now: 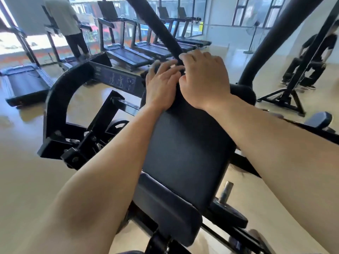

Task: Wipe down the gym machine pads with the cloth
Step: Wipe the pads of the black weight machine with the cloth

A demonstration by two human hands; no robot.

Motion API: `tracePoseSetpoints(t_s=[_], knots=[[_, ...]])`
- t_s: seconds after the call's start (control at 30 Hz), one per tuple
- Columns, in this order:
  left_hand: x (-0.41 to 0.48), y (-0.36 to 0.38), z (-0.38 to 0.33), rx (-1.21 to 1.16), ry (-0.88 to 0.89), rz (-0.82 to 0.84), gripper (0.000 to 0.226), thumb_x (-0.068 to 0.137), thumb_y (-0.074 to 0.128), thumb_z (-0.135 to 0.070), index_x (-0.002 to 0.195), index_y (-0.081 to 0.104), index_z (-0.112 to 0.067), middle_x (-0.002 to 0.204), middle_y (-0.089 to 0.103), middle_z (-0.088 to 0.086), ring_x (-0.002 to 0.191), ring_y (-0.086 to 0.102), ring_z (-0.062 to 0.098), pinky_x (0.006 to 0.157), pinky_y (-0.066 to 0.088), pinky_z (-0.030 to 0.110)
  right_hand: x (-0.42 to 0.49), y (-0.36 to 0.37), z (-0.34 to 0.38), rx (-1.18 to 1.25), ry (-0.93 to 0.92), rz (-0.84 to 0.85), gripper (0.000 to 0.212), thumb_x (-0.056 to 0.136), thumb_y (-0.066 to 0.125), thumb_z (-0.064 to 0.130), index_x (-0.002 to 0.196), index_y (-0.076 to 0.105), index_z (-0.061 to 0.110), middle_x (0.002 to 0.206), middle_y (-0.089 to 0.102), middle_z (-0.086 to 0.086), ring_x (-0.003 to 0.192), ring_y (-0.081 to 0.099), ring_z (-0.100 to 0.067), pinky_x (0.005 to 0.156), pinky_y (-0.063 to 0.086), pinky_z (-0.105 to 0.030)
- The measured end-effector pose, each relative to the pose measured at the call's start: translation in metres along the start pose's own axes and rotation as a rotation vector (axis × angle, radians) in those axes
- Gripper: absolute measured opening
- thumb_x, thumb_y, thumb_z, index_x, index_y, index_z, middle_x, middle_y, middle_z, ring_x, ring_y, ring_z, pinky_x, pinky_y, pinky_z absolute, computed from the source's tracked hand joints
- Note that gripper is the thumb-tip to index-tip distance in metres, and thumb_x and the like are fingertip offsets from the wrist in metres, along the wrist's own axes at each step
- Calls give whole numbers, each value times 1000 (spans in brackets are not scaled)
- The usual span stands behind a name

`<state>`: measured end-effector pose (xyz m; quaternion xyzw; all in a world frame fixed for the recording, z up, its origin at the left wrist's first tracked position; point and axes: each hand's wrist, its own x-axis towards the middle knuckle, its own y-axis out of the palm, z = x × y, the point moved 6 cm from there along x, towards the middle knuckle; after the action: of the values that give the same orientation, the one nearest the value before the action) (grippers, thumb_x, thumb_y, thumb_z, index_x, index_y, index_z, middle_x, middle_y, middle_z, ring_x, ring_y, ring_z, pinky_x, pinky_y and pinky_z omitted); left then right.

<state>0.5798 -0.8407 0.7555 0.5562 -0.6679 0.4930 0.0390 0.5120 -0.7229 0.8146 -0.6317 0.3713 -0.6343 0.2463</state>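
The long black back pad (pixel 185 149) of the gym machine runs up the middle of the view, with the seat pad (pixel 165 215) below it. Both my hands meet at the pad's top end. My left hand (pixel 161 85) curls its fingers over a dark bunched cloth (pixel 155 67) that is mostly hidden under them. My right hand (pixel 203 79) lies beside it with fingers curled down on the same dark bundle, fingertips against the slanted black bar (pixel 156 24).
The machine's black frame (pixel 60 99) curves to the left. A weight peg (pixel 226 191) sticks up at lower right. Treadmills (pixel 128 55) line the windows, with a person (pixel 67 24) on one. Another person (pixel 315 57) crouches at far right near a stand.
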Motion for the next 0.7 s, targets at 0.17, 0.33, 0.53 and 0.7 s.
tracePoseSetpoints(t_s=[0.17, 0.33, 0.53, 0.7], knots=[[17, -8, 11, -255, -108, -13, 31, 92, 47, -30, 95, 78, -32, 116, 69, -9, 111, 56, 13, 100, 42, 39, 32, 23, 2, 83, -28, 267, 39, 96, 41, 22, 131, 56, 20, 123, 66, -14, 108, 60, -39, 83, 42, -42], [-3, -9, 61, -733, -376, -43, 31, 96, 47, -27, 109, 74, -24, 112, 74, -3, 110, 64, 15, 107, 44, 35, 50, 37, 7, 187, -68, 417, 43, 89, 44, 19, 124, 63, 34, 124, 66, -9, 110, 59, -35, 87, 48, -42], [-68, 12, 95, -654, -435, -14, 38, 103, 38, -41, 136, 55, -37, 140, 57, -15, 131, 48, 2, 112, 32, 25, 70, 39, 20, 271, -123, 513, 55, 89, 47, 15, 137, 61, 36, 137, 63, 2, 125, 58, -24, 109, 46, -44], [-187, 39, 151, -675, -780, 3, 38, 101, 41, -45, 121, 68, -26, 136, 61, 0, 130, 49, 13, 113, 31, 33, 76, 46, 24, 294, -131, 432, 50, 91, 50, 16, 137, 62, 30, 137, 65, 5, 123, 59, -21, 104, 48, -41]])
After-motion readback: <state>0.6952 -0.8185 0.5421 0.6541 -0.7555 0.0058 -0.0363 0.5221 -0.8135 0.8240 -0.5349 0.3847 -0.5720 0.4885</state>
